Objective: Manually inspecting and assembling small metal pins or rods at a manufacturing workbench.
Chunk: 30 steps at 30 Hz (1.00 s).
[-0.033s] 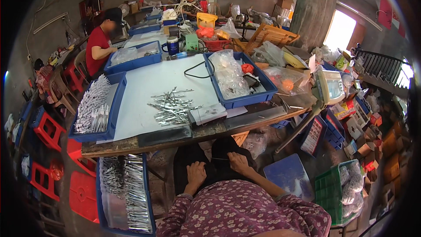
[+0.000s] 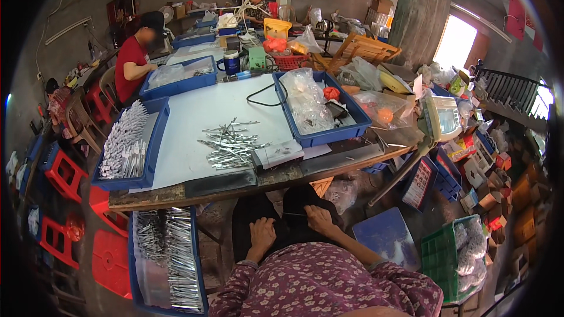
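Note:
My left hand (image 2: 262, 232) rests on my dark-trousered left thigh, fingers lying over it, with nothing visible in it. Over the other thigh, my right hand (image 2: 319, 219) is closed on a thin rod (image 2: 294, 213); its kind is too small to tell, and it points toward my left hand. Both hands are below the table's near edge. On the white sheet (image 2: 191, 114) above them lies a loose pile of slim silver metal pieces (image 2: 230, 144). A small pale block (image 2: 278, 154) stands by the pile at the table edge.
Blue trays flank the sheet: one with bundled metal pieces (image 2: 126, 144), one with plastic bags (image 2: 308, 105). Low left, another blue tray (image 2: 197, 258) holds more pieces, beside red stools (image 2: 111, 261). A green crate (image 2: 437, 258) stands right. A person in red (image 2: 130, 61) sits far left.

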Each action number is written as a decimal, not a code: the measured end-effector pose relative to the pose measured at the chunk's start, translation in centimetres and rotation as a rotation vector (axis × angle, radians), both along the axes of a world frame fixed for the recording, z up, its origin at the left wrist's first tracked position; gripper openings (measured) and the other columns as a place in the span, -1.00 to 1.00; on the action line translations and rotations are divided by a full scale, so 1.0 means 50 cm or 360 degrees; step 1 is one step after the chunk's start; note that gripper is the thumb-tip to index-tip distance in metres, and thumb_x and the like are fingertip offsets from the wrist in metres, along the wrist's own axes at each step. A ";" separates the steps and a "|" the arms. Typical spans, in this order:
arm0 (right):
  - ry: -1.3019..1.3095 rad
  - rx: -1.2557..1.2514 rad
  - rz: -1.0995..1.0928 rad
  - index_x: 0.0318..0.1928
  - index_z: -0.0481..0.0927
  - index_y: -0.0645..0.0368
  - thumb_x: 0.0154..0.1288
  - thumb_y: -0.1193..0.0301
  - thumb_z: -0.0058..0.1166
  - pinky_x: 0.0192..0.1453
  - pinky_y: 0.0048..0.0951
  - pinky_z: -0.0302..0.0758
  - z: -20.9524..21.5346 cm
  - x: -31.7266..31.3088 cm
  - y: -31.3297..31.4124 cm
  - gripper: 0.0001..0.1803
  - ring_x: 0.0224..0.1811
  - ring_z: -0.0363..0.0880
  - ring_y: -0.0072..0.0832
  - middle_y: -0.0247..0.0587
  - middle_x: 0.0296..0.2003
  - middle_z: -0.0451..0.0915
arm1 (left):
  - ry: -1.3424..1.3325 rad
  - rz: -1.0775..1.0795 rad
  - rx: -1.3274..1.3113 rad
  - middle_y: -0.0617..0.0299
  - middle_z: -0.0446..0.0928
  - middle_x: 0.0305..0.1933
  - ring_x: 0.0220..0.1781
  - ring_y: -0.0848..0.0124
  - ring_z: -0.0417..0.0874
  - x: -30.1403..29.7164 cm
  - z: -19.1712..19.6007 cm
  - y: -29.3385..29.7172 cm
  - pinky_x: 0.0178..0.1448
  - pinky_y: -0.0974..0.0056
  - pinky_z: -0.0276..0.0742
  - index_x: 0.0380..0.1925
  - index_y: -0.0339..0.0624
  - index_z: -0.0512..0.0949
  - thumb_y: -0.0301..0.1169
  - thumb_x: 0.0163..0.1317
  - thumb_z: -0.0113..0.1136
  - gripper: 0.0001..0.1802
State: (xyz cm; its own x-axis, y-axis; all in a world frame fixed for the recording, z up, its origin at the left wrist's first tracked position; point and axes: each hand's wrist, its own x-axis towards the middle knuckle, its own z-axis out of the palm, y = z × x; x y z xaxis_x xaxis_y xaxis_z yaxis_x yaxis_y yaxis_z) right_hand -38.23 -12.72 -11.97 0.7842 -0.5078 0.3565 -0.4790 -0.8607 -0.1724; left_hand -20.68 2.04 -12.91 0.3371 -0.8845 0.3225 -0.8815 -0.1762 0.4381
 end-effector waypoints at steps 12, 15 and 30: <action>-0.0016 0.0086 -0.0012 -0.23 0.45 0.20 -0.02 0.56 0.00 -0.39 -0.27 0.46 -0.011 -0.005 0.000 -0.75 -0.35 0.54 -0.18 -0.10 -0.43 0.48 | 0.0029 -0.0005 -0.0002 0.14 0.43 -0.34 -0.24 0.21 0.45 -0.002 -0.004 0.004 -0.14 0.14 0.22 -0.29 -0.08 0.55 -0.42 -0.02 0.10 -0.77; 0.0007 0.0092 -0.0029 -0.23 0.45 0.20 -0.01 0.56 0.00 -0.40 -0.27 0.45 -0.011 -0.006 -0.004 -0.76 -0.36 0.53 -0.18 -0.10 -0.43 0.48 | 0.0039 -0.0011 0.0036 0.14 0.44 -0.33 -0.23 0.22 0.44 -0.002 0.002 0.001 -0.14 0.14 0.22 -0.27 -0.07 0.54 -0.42 -0.01 0.10 -0.76; -0.0047 0.0105 -0.0022 -0.25 0.44 0.20 0.04 0.55 -0.01 -0.42 -0.25 0.45 -0.008 -0.002 -0.005 -0.80 -0.39 0.52 -0.16 -0.08 -0.45 0.47 | 0.0040 -0.0016 0.0065 0.15 0.43 -0.31 -0.22 0.23 0.44 0.001 0.001 0.000 -0.12 0.15 0.22 -0.25 -0.07 0.54 -0.41 0.00 0.09 -0.75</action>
State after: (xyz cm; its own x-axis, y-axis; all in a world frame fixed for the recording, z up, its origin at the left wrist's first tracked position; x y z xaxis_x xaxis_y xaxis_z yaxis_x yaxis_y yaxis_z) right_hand -38.33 -12.99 -12.37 0.7665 -0.5419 0.3446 -0.4848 -0.8402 -0.2429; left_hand -20.64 2.05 -12.85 0.3355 -0.9002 0.2775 -0.8721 -0.1854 0.4528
